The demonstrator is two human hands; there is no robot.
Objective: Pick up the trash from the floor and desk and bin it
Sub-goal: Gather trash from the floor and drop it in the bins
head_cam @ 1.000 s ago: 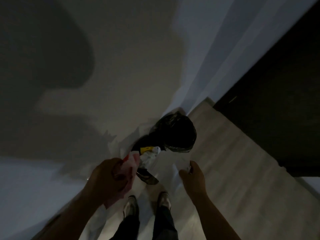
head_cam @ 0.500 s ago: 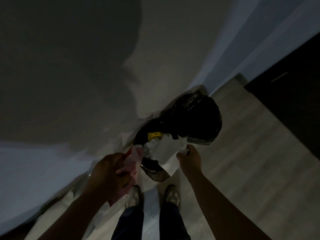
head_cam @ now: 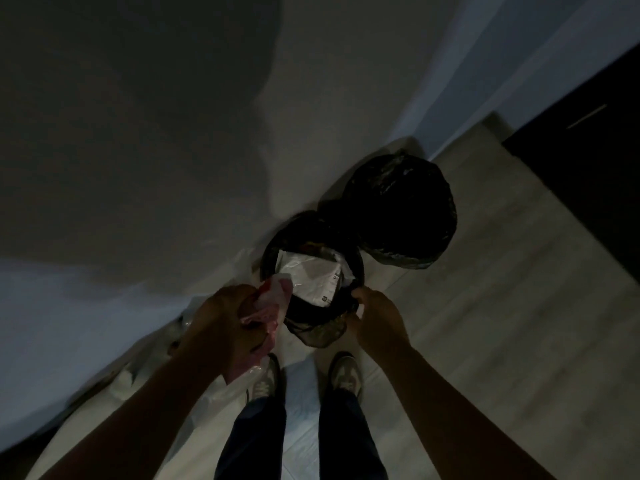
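Bin (head_cam: 268,252) holds white paper (head_cam: 311,280); black bag (head_cam: 401,213) just behind. Our left hand (head_cam: 227,318) grips pink wrapper (head_cam: 273,304) beside bin, right hand (head_cam: 377,318) pinches its rim.

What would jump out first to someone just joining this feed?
The white packaging lying in the black-lined bin at centre is the brightest thing in a dim shot. Next, the left hand grips a crumpled pink wrapper at the bin's left edge, while the right hand holds its near rim. A bulging black bag stands just beyond the bin, to the right.
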